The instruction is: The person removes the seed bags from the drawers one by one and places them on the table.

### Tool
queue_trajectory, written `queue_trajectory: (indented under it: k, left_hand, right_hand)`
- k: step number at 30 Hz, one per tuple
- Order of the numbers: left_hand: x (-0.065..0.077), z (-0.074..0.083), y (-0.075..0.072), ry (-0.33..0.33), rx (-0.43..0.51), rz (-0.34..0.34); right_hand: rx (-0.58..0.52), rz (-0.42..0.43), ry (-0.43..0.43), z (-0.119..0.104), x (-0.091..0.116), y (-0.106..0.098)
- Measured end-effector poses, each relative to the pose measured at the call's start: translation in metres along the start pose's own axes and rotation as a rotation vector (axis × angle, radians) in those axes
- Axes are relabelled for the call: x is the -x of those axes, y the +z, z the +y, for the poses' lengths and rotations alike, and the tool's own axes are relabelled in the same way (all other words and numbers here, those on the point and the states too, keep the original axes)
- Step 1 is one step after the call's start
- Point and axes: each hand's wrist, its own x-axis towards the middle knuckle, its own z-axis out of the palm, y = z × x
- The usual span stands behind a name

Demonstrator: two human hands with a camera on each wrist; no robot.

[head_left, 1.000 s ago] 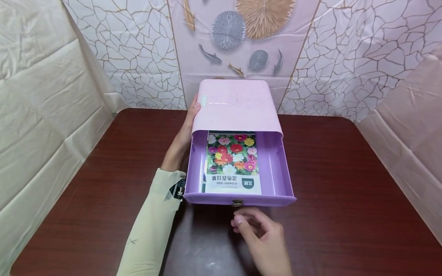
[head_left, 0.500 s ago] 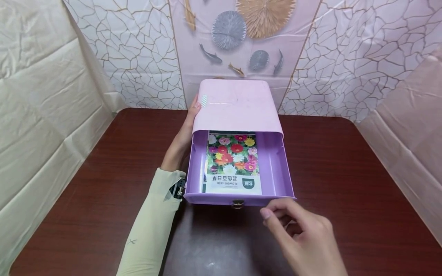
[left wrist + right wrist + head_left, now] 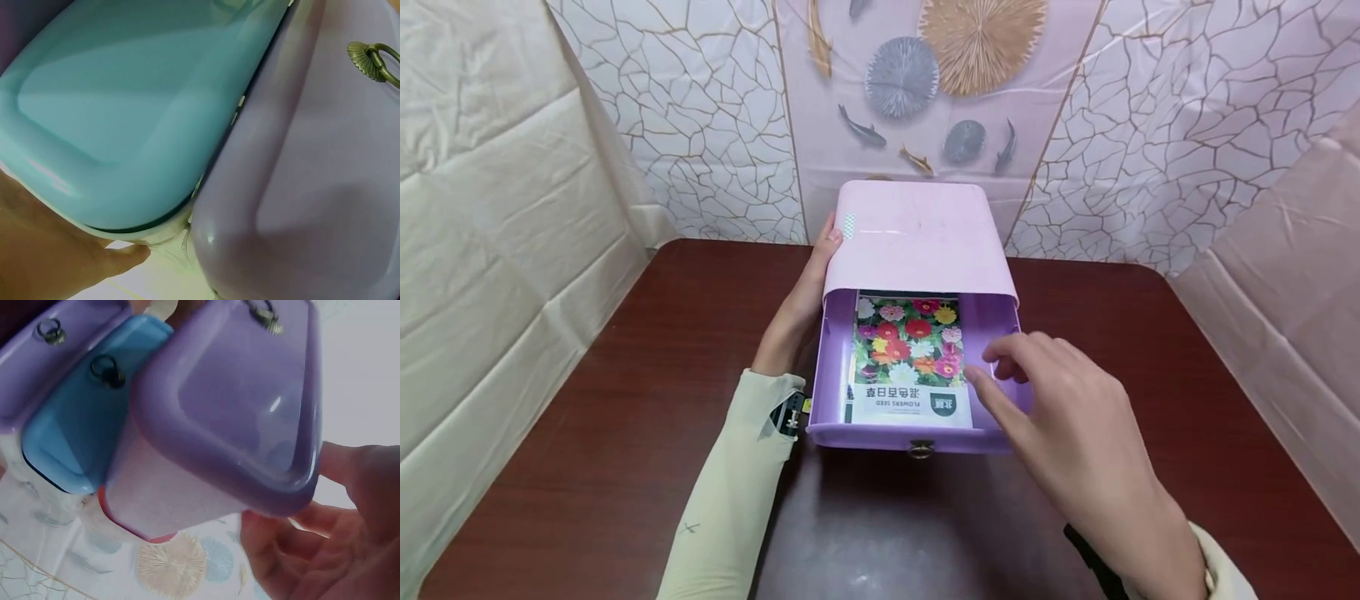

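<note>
A small drawer cabinet with a pink shell (image 3: 917, 237) stands on the table, its top purple drawer (image 3: 988, 408) pulled out. Inside the drawer lies a flower seed packet (image 3: 908, 358) with a colourful bloom picture, text upside down to me. My left hand (image 3: 808, 283) rests along the cabinet's left side, thumb near the top edge; its other fingers are mostly hidden. Over the drawer's right side hovers my right hand (image 3: 1075, 408), fingers loosely bent, thumb and forefinger apart, near the packet with nothing between them. A brass ring pull (image 3: 921, 449) hangs on the drawer front.
Below the top drawer sits a blue drawer (image 3: 81, 412), and under it another purple drawer (image 3: 56, 359), both pushed in. Dark red-brown tabletop (image 3: 1150, 350) extends around the cabinet. A patterned cloth (image 3: 700, 117) hangs behind, with pale cloth at both sides.
My right hand has left the ring pull, swung to the right, then risen over the drawer's right side. My left hand stays on the cabinet; the drawer has stayed out.
</note>
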Motion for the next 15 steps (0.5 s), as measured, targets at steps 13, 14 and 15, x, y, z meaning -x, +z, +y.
queue_trajectory:
  k: [13, 14, 15]
  left_hand:
    - [0.001, 0.002, 0.0, -0.043, -0.009, -0.006]
    - [0.002, 0.003, -0.001, -0.043, -0.008, -0.009]
    - [0.002, 0.003, -0.001, -0.045, -0.007, -0.012]
  right_hand:
    - [0.068, -0.579, 0.193, 0.004, -0.05, 0.015]
    - [0.084, -0.589, 0.188, 0.004, -0.051, 0.016]
    - [0.099, -0.594, 0.177, 0.004, -0.053, 0.018]
